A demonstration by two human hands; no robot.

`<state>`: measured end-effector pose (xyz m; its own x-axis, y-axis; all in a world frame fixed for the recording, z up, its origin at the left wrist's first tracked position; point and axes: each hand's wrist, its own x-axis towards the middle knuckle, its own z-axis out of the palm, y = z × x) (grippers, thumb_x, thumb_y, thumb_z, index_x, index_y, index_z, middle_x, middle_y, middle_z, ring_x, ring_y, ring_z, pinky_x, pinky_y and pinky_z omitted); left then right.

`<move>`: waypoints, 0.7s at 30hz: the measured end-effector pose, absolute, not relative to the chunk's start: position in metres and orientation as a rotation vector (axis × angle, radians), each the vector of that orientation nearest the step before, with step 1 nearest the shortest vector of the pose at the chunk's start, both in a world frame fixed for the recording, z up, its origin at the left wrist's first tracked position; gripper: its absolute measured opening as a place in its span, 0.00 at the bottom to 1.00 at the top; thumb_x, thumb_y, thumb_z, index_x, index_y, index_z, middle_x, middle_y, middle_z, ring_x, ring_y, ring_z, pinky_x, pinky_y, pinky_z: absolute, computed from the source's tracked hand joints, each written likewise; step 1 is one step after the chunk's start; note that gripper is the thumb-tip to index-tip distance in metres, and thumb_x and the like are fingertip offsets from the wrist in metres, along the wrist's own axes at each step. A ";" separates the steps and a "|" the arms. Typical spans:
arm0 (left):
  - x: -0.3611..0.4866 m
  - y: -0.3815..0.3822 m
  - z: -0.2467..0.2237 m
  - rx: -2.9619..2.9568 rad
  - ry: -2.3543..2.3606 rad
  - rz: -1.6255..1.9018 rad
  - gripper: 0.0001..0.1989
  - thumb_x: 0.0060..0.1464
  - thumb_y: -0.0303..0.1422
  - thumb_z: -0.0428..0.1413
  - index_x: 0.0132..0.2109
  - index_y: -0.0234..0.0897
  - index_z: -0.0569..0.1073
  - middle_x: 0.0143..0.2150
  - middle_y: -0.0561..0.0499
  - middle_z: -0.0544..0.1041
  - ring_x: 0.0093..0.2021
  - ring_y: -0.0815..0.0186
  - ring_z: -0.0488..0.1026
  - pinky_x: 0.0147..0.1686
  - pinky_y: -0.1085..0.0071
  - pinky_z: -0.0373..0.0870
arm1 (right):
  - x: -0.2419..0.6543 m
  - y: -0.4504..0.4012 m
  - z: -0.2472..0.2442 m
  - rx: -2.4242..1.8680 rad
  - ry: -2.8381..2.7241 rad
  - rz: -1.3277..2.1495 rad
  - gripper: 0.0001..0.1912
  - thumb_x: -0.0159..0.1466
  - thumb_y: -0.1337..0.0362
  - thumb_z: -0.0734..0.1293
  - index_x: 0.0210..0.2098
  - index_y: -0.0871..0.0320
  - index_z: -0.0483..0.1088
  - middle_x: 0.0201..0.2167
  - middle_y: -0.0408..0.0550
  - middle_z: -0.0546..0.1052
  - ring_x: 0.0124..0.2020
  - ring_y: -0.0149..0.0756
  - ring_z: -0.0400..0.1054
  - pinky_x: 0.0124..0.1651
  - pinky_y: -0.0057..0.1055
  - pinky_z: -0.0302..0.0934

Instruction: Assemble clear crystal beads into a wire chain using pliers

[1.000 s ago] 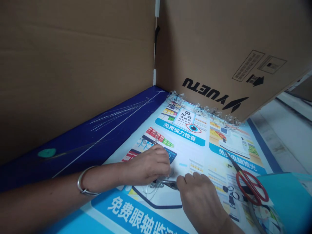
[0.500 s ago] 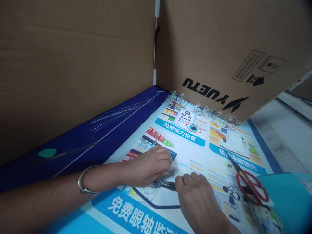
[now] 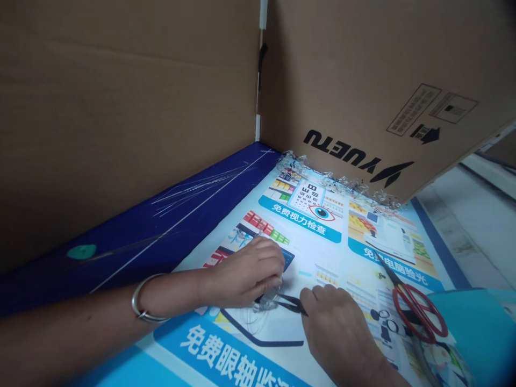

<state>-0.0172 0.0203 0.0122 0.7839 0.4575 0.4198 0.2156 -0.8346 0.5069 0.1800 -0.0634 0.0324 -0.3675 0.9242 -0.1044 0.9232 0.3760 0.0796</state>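
My left hand [image 3: 242, 279] pinches something small and clear at its fingertips, partly hidden by the fingers, and a silver bangle [image 3: 147, 297] circles that wrist. My right hand [image 3: 336, 328] grips small dark metal pliers [image 3: 292, 303], whose tips reach towards my left hand. Just below my left fingers lies a clear, crinkled tangle [image 3: 264, 305] with thin transparent strands trailing down from it. Both hands rest over a printed blue-and-white eye-care poster [image 3: 314, 252].
Red-handled scissors [image 3: 417, 314] lie on the poster to the right, with a teal folder [image 3: 471, 333] beyond them. Clear beaded plastic [image 3: 334, 180] runs along the far poster edge. Cardboard panels [image 3: 121, 107] stand behind, and thin strands lie on a dark blue board [image 3: 197, 193].
My right hand and the pliers have shifted slightly right, and the pliers now angle differently. The view has also moved a little. My left hand stays close to the clear tangle.
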 end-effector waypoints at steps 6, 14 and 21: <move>-0.019 0.018 0.016 2.480 0.566 0.973 0.03 0.56 0.29 0.45 0.35 0.35 0.63 0.34 0.48 0.67 0.39 0.64 0.63 0.43 0.64 0.60 | 0.188 -0.065 0.047 1.739 2.355 -0.253 0.04 0.58 0.67 0.59 0.30 0.55 0.65 0.26 0.43 0.72 0.27 0.35 0.64 0.27 0.30 0.39; -0.017 0.011 0.015 2.411 0.621 1.091 0.01 0.55 0.26 0.47 0.35 0.35 0.63 0.33 0.49 0.67 0.38 0.65 0.62 0.43 0.62 0.60 | 0.184 -0.062 0.052 1.736 2.391 -0.298 0.06 0.59 0.65 0.57 0.29 0.55 0.64 0.26 0.42 0.73 0.27 0.34 0.65 0.26 0.29 0.39; -0.013 0.009 0.015 2.413 0.608 1.075 0.05 0.56 0.29 0.45 0.33 0.35 0.63 0.32 0.49 0.68 0.37 0.65 0.63 0.41 0.64 0.60 | 0.183 -0.059 0.051 1.728 2.379 -0.272 0.07 0.59 0.65 0.58 0.29 0.55 0.66 0.26 0.43 0.74 0.27 0.33 0.66 0.26 0.29 0.42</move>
<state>-0.0128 0.0089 0.0147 0.6039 0.5467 0.5800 0.2158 -0.8126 0.5414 0.1827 -0.0593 0.0514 -0.3033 0.9172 -0.2583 0.9518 0.3044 -0.0369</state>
